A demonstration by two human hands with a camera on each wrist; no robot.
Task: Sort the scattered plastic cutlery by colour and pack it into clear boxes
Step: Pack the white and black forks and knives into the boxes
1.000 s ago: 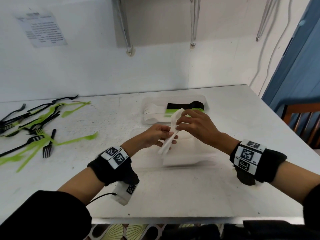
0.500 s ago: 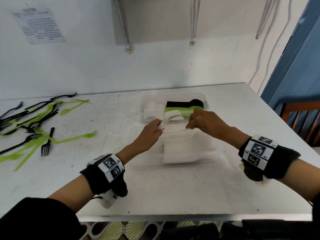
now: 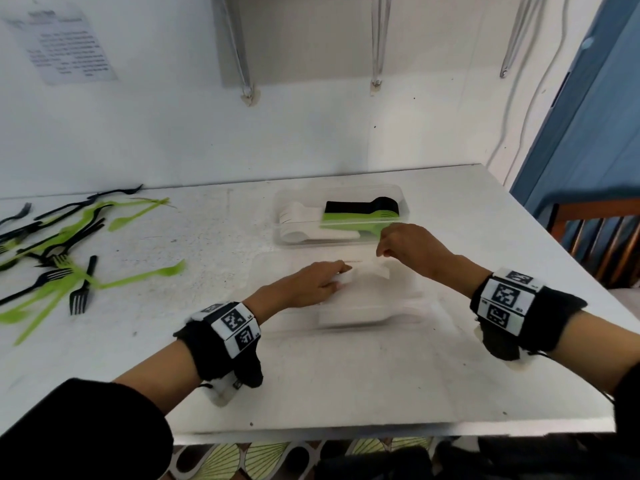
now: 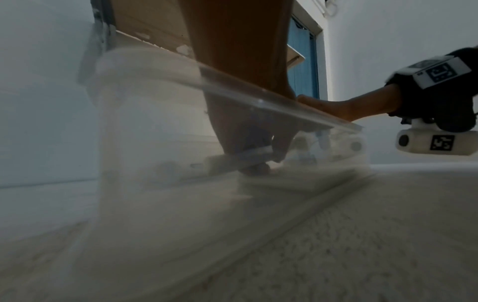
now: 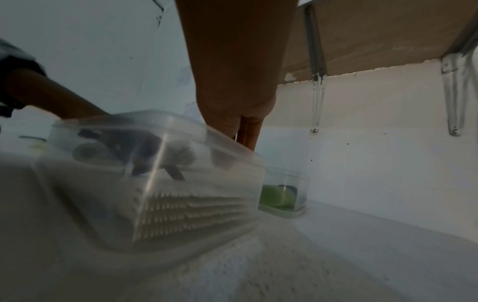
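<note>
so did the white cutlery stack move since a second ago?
Yes. The white cutlery went down from above the near box into it, held by left hand and right hand.

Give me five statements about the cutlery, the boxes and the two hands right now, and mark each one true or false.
1. The far clear box holds white, green and black cutlery. True.
2. The loose forks on the table are red and blue. False: black and green.
3. Both hands are at the near clear box. True.
4. The left hand holds a black fork. False: a white piece.
5. The right hand rests flat on the table. False: raised, fingers pinching.
</note>
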